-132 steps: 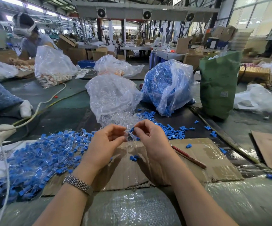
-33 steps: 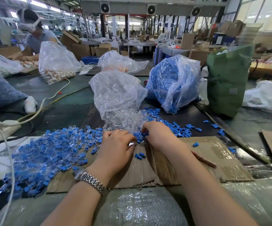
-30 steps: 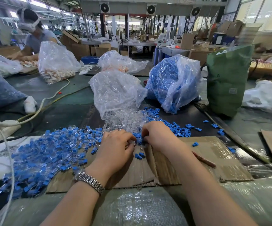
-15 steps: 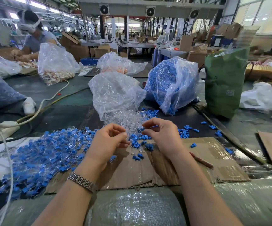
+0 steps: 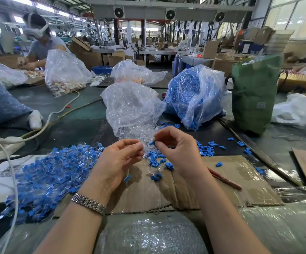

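Right hand [image 5: 177, 149] pinches a blue cap [image 5: 151, 143], left hand [image 5: 119, 158] a clear piece [image 5: 142, 144], not yet joined; finished heap [image 5: 47, 173] large, blue bag [image 5: 194, 96] full.

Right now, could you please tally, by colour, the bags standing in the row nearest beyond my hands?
Clear bag of clear parts: 1
Clear bag of blue parts: 1
Green bag: 1
Total: 3
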A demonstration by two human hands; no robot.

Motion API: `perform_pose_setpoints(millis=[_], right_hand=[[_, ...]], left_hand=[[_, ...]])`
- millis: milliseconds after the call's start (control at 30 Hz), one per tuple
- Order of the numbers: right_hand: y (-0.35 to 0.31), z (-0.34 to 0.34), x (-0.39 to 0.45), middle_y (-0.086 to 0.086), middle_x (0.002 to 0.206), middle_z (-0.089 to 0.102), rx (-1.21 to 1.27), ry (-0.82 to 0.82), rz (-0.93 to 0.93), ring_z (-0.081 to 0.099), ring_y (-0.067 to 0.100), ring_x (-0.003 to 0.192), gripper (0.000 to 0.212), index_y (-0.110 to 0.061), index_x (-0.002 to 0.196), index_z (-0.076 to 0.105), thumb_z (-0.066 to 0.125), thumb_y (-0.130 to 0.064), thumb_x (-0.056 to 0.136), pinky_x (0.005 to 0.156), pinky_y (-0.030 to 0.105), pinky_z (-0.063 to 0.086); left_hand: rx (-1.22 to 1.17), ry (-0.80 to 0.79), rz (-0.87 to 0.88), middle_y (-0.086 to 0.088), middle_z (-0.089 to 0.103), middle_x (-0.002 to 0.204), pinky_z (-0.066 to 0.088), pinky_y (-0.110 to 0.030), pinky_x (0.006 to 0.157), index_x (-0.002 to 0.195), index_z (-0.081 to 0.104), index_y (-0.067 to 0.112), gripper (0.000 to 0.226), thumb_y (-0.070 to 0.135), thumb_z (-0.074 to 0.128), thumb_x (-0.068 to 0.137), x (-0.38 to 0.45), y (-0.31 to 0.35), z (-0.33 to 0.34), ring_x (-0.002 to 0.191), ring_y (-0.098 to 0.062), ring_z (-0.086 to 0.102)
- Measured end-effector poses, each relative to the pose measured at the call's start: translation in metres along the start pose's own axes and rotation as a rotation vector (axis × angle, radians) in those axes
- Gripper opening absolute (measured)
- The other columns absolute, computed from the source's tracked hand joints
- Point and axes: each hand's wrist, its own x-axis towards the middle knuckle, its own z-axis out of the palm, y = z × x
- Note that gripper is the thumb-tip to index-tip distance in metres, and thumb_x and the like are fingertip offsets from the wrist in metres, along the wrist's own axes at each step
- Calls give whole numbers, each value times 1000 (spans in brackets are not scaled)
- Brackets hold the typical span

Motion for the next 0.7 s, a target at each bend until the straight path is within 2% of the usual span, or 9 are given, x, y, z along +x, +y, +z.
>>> perform_pose_setpoints(millis=[100,200,400,700], right_hand=[[-2,1,-1,-6,87,73,-8,-3,-55,69,11,84,17,-19,95,70,74,-4,88,83,25,56],[-3,0,-1,-7,87,72,-51,-16,-99,69,10,84,15,-17,96,69,74,-5,89,82,22,55],[-4,-1,-3,-8,87,71,-109,-40,-150,68,9,84,16,-15,97,70,73,-1,89,80,18,54],[-10,1,-7,-6,84,69,-232,-122,-234,65,10,82,17,-14,95,69,67,3,90,79,31,54]], left_hand=[[-70,-40,-39,-20,75,93,60,-24,67,103,68,-3,35,6,78,71,0,0,1,80,-24,75],[-42,-76,-51,-25,74,99,61,-26,71,101,70,-1,31,5,79,72,0,-1,1,85,-27,75],[-1,-157,-50,-20,76,100,60,-24,76,94,81,3,21,1,74,74,-2,-1,2,90,-24,76],[62,-131,-33,-23,76,98,60,-24,72,90,81,1,20,0,74,71,-2,-1,4,84,-26,76]])
